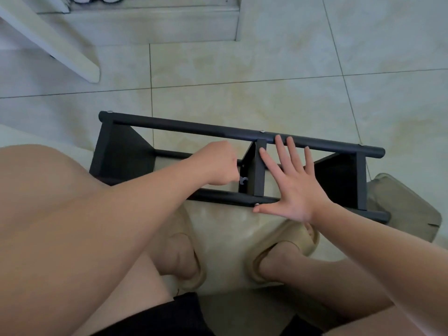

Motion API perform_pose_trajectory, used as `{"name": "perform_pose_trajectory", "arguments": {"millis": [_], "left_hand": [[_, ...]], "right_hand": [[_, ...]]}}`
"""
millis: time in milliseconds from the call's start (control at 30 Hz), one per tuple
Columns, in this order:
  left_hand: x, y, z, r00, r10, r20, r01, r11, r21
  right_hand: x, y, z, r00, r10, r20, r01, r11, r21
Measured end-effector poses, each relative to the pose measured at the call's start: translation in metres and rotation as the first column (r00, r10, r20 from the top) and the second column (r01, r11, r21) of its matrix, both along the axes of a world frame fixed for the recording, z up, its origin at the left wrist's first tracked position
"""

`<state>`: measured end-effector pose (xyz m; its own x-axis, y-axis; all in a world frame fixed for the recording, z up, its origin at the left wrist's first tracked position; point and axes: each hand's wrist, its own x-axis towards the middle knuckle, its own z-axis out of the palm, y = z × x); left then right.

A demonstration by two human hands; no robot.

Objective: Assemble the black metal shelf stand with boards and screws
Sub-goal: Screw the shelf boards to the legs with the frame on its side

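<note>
The black metal shelf stand [194, 128] lies on its side on the tiled floor in front of my feet, with three dark boards fixed between its two long tubes. My left hand [219, 164] is curled into a fist and grips a small silver wrench [243, 179] against the left face of the middle board [253, 175]. My right hand [294, 183] is spread flat with straight fingers over the frame just right of that board, the thumb touching the near tube beside a silver screw head [256, 204]. More screw heads [261, 131] show along the far tube.
My feet in beige slippers [283, 253] sit just under the near tube. A beige cushion-like object [407, 204] lies at the stand's right end. A white furniture leg [72, 57] slants at the upper left, with a low white step behind it.
</note>
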<state>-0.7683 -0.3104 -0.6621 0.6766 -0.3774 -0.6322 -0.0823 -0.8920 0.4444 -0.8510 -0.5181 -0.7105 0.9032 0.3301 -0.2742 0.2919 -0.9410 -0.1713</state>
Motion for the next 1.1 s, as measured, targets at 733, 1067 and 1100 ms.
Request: {"name": "perform_pose_trajectory", "arguments": {"millis": [733, 1067, 1100], "left_hand": [[0.002, -0.015, -0.023, 0.774, 0.422, -0.472, -0.542, 0.827, -0.151], [0.002, -0.019, -0.020, 0.715, 0.524, -0.463, -0.652, 0.739, -0.170], [0.002, -0.019, -0.019, 0.710, 0.534, -0.459, -0.662, 0.728, -0.177]], "right_hand": [[0.002, 0.000, -0.001, 0.999, -0.009, 0.032, 0.009, 1.000, 0.029], [0.002, 0.000, -0.003, 0.999, -0.006, 0.052, 0.003, 0.999, 0.049], [0.001, 0.000, -0.003, 0.999, -0.006, 0.052, 0.003, 0.999, 0.053]]}}
